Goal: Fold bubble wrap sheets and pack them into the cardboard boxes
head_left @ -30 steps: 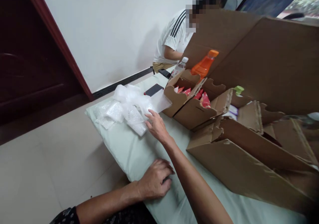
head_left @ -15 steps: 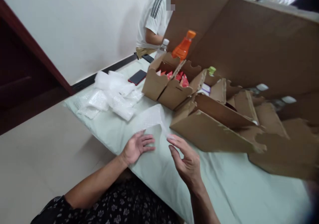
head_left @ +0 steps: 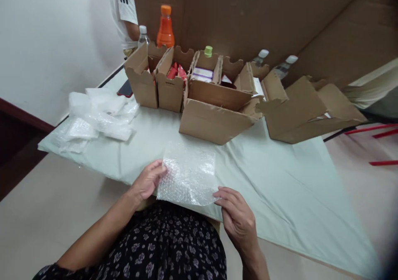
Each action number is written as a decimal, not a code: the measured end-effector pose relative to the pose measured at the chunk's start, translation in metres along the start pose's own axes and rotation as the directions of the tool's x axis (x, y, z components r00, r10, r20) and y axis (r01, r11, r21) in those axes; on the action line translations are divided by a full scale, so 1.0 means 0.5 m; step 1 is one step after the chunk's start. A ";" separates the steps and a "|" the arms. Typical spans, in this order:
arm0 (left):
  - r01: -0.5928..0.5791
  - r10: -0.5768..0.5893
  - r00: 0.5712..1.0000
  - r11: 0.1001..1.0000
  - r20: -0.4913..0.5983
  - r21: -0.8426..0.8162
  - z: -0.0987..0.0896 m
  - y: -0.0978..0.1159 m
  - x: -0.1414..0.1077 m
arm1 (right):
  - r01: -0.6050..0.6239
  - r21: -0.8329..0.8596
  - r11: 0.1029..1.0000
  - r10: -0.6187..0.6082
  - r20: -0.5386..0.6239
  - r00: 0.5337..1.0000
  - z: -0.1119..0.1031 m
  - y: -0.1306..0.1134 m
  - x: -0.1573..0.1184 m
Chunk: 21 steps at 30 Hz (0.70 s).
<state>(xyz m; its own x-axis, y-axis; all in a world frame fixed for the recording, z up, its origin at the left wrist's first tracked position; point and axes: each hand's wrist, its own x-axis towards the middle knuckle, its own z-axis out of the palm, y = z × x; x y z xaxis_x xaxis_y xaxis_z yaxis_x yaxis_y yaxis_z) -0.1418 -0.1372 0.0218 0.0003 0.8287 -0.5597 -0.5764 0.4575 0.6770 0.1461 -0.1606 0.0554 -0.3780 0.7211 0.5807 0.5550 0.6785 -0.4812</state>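
1 bubble-wrap sheet (head_left: 188, 174) pinched: L edge by L hand (head_left: 148, 181), lower R corner by R hand (head_left: 239, 214). 1 orange btl (head_left: 165, 30), 3 white-capped btls (head_left: 143, 35) seen.

A translucent, roughly square piece of bubble wrap (head_left: 188, 174) spreads almost flat at the near edge of a cloth-covered table (head_left: 289, 193), its bubbled surface rippled and catching the light. Pinched at its left side and lower right corner, the thin plastic lets pale green cloth show through its far part.
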 end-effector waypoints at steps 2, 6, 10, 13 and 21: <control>-0.113 0.113 0.994 0.976 0.011 0.188 0.040 -0.012 -0.012 | 0.008 -0.054 0.999 -0.010 -0.046 0.999 -0.021 -0.011 -0.016; -0.330 0.291 0.943 0.766 0.161 0.551 0.092 -0.017 -0.013 | 0.065 -0.150 0.986 -0.076 -0.067 0.995 -0.045 -0.025 -0.056; -0.305 0.336 0.925 0.373 0.179 0.876 0.074 -0.016 0.013 | 0.062 -0.146 0.987 -0.047 0.102 0.994 -0.017 -0.007 -0.105; -0.193 0.340 0.933 0.181 0.122 0.964 0.036 -0.016 0.015 | -0.038 -0.129 0.991 0.058 0.156 0.986 0.006 0.009 -0.132; -0.342 0.575 0.719 -0.197 0.391 0.919 0.019 0.000 -0.034 | -0.271 0.047 0.961 0.266 0.088 0.960 -0.051 0.017 -0.119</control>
<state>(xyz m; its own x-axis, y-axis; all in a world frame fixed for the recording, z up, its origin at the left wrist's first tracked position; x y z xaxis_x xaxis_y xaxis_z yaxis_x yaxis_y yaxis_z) -0.1342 -0.1483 0.0360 -0.0111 0.9847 0.1738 0.8642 -0.0780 0.4970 0.1922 -0.2011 0.0334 -0.2805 0.8850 0.3715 0.6008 0.4638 -0.6511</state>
